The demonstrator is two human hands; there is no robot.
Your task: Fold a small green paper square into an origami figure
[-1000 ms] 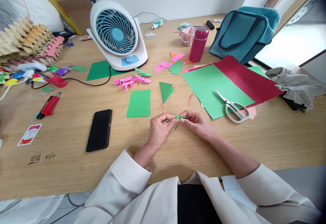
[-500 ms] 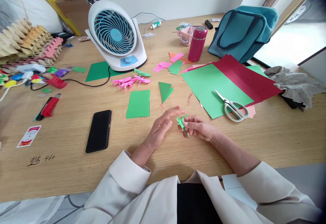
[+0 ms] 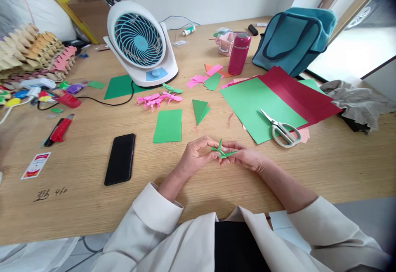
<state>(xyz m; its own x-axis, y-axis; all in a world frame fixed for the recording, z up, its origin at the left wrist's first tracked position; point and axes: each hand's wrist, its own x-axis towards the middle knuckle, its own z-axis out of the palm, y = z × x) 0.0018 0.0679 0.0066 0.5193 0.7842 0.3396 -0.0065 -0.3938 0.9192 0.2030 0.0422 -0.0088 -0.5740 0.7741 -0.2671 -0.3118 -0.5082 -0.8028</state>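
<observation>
Between my two hands is a small green folded paper figure (image 3: 222, 154) with pointed tips sticking out. My left hand (image 3: 198, 154) pinches its left side between thumb and fingers. From the right, my right hand (image 3: 244, 155) holds it too, fingers curled behind and below it. Just beyond the hands lie a folded green paper triangle (image 3: 199, 110) and a stack of green paper rectangles (image 3: 168, 126). Farther back are several pink folded paper figures (image 3: 157, 99) with a green one (image 3: 172, 88) beside them.
White-handled scissors (image 3: 283, 133) rest on a large green sheet (image 3: 247, 102) and red sheets (image 3: 297, 94) at right. A black phone (image 3: 120, 159) lies at left. Behind stand a fan (image 3: 139, 41), a magenta flask (image 3: 239, 55) and a teal bag (image 3: 292, 41).
My left hand has moved right and closed on the green paper figure, which was in my right hand alone. The figure has turned, one tip now pointing up and another right.
</observation>
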